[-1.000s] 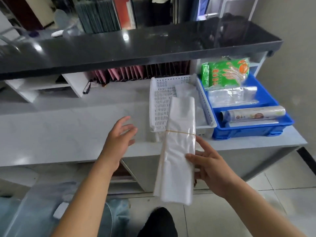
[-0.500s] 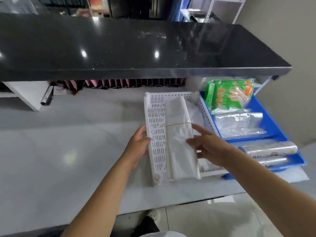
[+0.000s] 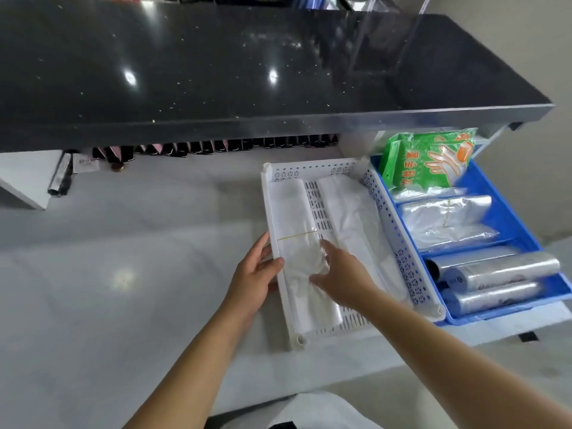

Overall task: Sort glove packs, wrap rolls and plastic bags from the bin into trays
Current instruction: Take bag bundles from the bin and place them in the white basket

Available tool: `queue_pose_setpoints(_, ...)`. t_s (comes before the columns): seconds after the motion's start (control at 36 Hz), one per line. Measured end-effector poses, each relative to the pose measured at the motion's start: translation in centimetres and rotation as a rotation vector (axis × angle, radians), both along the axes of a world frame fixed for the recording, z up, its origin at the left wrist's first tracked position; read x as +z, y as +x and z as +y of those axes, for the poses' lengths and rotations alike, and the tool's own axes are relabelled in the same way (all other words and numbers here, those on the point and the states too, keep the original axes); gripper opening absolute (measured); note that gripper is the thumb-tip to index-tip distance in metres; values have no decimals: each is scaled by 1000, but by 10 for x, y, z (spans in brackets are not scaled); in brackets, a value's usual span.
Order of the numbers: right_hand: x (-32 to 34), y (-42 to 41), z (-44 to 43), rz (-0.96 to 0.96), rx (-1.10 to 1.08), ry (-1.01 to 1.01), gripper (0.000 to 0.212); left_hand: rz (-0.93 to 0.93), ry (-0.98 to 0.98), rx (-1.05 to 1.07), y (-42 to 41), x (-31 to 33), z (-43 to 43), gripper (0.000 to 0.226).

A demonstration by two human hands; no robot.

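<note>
A white perforated tray (image 3: 312,169) stands on the pale counter. Two flat bundles of white plastic bags lie in it. The left bundle (image 3: 295,215) has a yellow rubber band round it; the other bundle (image 3: 349,212) lies to its right. My right hand (image 3: 339,275) rests on the near half of the banded bundle with fingers stretched out. My left hand (image 3: 252,274) holds the tray's left rim, thumb over the edge. Right of the tray, a blue bin (image 3: 510,209) holds green glove packs (image 3: 430,162), clear bags (image 3: 445,218) and wrap rolls (image 3: 501,270).
A black glossy shelf (image 3: 247,72) overhangs the back of the counter (image 3: 123,258). Dark and pink folders (image 3: 216,147) stand in a row under it. A small metallic object (image 3: 60,178) lies at the far left. The blue bin reaches the counter's right end.
The banded bundle went from hanging in my right hand in front of the counter to lying in the tray's left side. My left hand moved onto the tray's rim.
</note>
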State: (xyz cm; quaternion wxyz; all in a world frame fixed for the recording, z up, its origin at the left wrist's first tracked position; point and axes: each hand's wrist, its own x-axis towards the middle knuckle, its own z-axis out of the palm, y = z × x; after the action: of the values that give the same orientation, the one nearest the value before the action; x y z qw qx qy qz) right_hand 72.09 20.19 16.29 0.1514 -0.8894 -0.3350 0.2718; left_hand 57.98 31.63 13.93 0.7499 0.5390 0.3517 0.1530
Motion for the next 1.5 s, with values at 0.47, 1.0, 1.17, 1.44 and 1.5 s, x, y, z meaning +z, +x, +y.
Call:
queue_pose_setpoints(0.47,12,-6,-14,-109,282,-69,60,107,98,-46,-3,17,-5,53)
queue_pose_setpoints(1.0,50,-105,-178,107,427,503,61,561,722,229,-162,28,-217,72)
queue_pose_setpoints(1.17,-2,-174,-205,285,681,243,67,892,529,346,-268,-5,-305,86)
queue_pose_setpoints(1.44,-13,-254,-207,373,946,114,61,1021,108,652,-380,-17,-383,74)
queue_pose_setpoints(1.5,-19,-264,-204,366,981,82,61,997,27,698,-394,-23,-386,68)
